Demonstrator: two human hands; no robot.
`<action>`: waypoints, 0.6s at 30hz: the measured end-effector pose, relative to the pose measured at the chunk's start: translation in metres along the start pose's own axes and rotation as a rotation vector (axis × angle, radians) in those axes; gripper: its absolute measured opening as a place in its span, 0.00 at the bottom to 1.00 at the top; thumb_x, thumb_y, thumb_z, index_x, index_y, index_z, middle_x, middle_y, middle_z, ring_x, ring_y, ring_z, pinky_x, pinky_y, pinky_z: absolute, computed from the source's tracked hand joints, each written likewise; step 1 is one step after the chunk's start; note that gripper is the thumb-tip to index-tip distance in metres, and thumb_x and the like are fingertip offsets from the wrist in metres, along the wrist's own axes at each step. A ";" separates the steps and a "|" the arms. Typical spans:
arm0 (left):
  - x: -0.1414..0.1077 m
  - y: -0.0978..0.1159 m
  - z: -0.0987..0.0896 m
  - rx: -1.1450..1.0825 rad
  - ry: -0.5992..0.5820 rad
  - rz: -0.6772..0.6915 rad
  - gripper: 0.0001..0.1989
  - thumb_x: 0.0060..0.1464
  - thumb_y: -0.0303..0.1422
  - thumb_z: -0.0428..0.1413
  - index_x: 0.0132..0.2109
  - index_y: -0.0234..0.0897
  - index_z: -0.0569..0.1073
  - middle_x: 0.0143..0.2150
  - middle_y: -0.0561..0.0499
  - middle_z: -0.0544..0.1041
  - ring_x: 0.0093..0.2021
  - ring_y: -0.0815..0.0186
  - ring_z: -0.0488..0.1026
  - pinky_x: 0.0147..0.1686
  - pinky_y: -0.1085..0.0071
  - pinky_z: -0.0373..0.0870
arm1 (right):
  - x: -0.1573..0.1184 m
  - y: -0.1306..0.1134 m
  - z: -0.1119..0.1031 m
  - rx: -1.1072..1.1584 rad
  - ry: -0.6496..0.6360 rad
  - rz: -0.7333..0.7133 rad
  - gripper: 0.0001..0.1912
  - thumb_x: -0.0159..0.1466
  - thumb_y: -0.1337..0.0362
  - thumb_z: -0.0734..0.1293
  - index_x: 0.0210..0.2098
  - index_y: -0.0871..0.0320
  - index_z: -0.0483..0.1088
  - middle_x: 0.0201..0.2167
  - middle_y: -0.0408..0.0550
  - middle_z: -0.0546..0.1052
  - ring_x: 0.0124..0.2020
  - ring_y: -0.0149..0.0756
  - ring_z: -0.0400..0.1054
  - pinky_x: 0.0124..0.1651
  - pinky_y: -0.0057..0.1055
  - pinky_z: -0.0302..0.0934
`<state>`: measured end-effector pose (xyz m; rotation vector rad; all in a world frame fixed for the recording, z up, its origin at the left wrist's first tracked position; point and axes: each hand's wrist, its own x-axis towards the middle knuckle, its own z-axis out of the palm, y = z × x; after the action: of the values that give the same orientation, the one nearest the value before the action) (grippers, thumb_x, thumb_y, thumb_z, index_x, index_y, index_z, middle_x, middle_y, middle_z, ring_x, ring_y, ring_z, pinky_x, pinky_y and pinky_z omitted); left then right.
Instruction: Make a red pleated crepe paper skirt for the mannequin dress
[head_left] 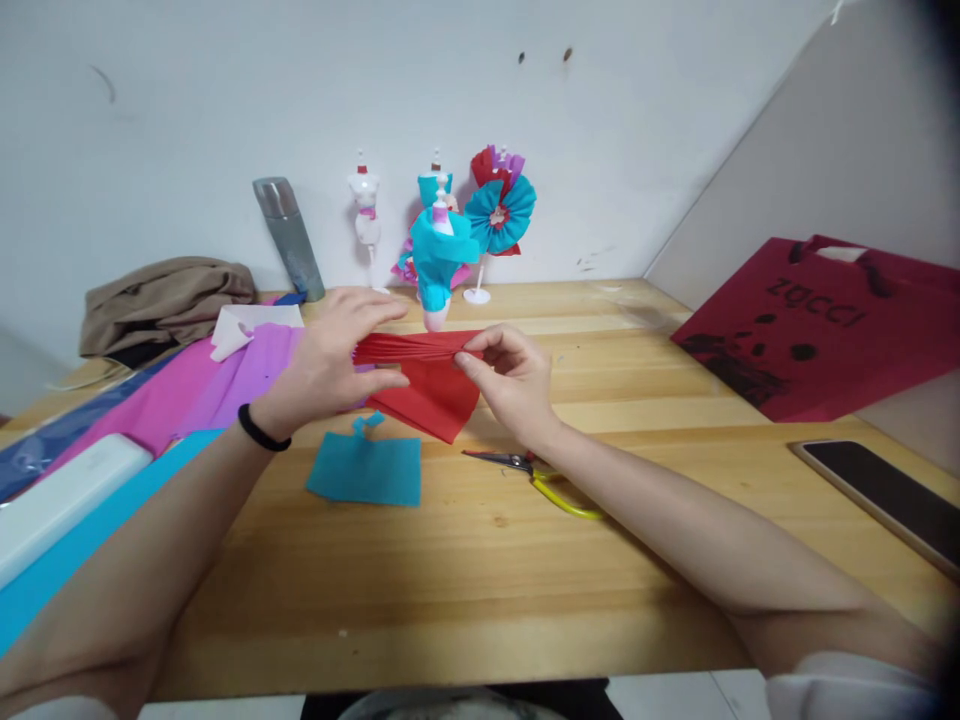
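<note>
My right hand (510,382) pinches the right end of a red crepe paper piece (439,395) between thumb and fingertips. The paper's upper edge is gathered into narrow folds, and its lower part hangs toward the table. My left hand (337,350) is at the other end, thumb and fingers spread apart around the folds; whether its palm touches the paper is hidden. Below lies a flat blue crepe paper piece (365,470) with a small twisted blue scrap (368,423) at its top edge. Scissors with yellow handles (562,498) rest under my right forearm.
Small dress forms stand along the wall, one bare white (365,205), one wrapped in blue (441,255), another bearing a blue rosette (499,215). A grey bottle (289,240), brown cloth (169,305) and purple paper (240,375) are left; a red bag (810,340) and phone (885,495) right.
</note>
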<state>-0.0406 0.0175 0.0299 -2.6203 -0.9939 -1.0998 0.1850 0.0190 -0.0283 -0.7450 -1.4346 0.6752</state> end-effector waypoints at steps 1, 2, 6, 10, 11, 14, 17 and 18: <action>0.000 0.003 0.004 0.015 -0.005 0.040 0.29 0.50 0.47 0.66 0.55 0.38 0.73 0.54 0.41 0.77 0.56 0.50 0.71 0.58 0.51 0.64 | -0.001 -0.001 0.000 -0.017 -0.006 -0.009 0.05 0.57 0.65 0.70 0.27 0.55 0.69 0.24 0.40 0.71 0.26 0.30 0.64 0.31 0.31 0.59; 0.000 0.005 0.007 0.030 -0.005 0.070 0.28 0.51 0.48 0.64 0.55 0.38 0.73 0.53 0.41 0.77 0.55 0.50 0.72 0.57 0.52 0.64 | -0.002 -0.002 0.000 -0.032 -0.009 -0.016 0.05 0.57 0.65 0.70 0.27 0.55 0.69 0.24 0.40 0.72 0.27 0.31 0.64 0.31 0.31 0.59; -0.002 0.011 0.020 0.101 -0.008 0.096 0.23 0.58 0.47 0.59 0.54 0.38 0.75 0.46 0.42 0.79 0.47 0.54 0.73 0.50 0.56 0.67 | -0.003 -0.006 0.001 -0.058 -0.021 -0.027 0.05 0.57 0.65 0.70 0.26 0.54 0.69 0.25 0.41 0.72 0.27 0.31 0.64 0.31 0.31 0.60; -0.006 0.010 0.028 0.106 0.027 0.113 0.19 0.63 0.46 0.53 0.49 0.37 0.78 0.38 0.44 0.79 0.41 0.57 0.72 0.44 0.59 0.68 | -0.004 -0.007 0.002 -0.049 -0.028 -0.031 0.05 0.58 0.65 0.70 0.27 0.55 0.69 0.25 0.41 0.72 0.27 0.31 0.64 0.31 0.31 0.59; -0.007 0.009 0.030 0.098 0.027 0.107 0.18 0.63 0.46 0.53 0.47 0.37 0.78 0.37 0.44 0.78 0.40 0.57 0.72 0.43 0.60 0.68 | -0.004 -0.007 0.002 -0.047 -0.029 -0.031 0.05 0.58 0.66 0.70 0.27 0.55 0.69 0.25 0.40 0.72 0.27 0.30 0.64 0.31 0.31 0.59; -0.007 0.007 0.030 0.054 0.031 0.066 0.17 0.63 0.45 0.54 0.42 0.37 0.79 0.35 0.45 0.78 0.38 0.58 0.72 0.40 0.61 0.68 | -0.005 -0.005 0.002 -0.036 -0.034 -0.017 0.05 0.58 0.66 0.70 0.27 0.55 0.70 0.25 0.40 0.72 0.27 0.30 0.65 0.31 0.31 0.59; -0.006 0.005 0.027 -0.046 0.032 -0.030 0.12 0.59 0.43 0.58 0.37 0.39 0.79 0.33 0.48 0.78 0.37 0.59 0.73 0.40 0.62 0.68 | -0.005 -0.003 0.002 -0.020 -0.041 0.008 0.05 0.58 0.65 0.70 0.28 0.55 0.70 0.25 0.41 0.72 0.27 0.31 0.66 0.32 0.31 0.59; -0.006 0.004 0.026 -0.088 0.026 -0.078 0.11 0.58 0.42 0.59 0.35 0.40 0.79 0.32 0.49 0.78 0.37 0.60 0.73 0.40 0.63 0.69 | -0.005 -0.003 0.002 -0.016 -0.043 0.016 0.05 0.58 0.64 0.70 0.28 0.55 0.69 0.26 0.41 0.72 0.27 0.31 0.66 0.32 0.32 0.60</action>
<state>-0.0255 0.0206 0.0075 -2.6481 -1.0745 -1.2193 0.1831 0.0136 -0.0291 -0.7595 -1.4757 0.6963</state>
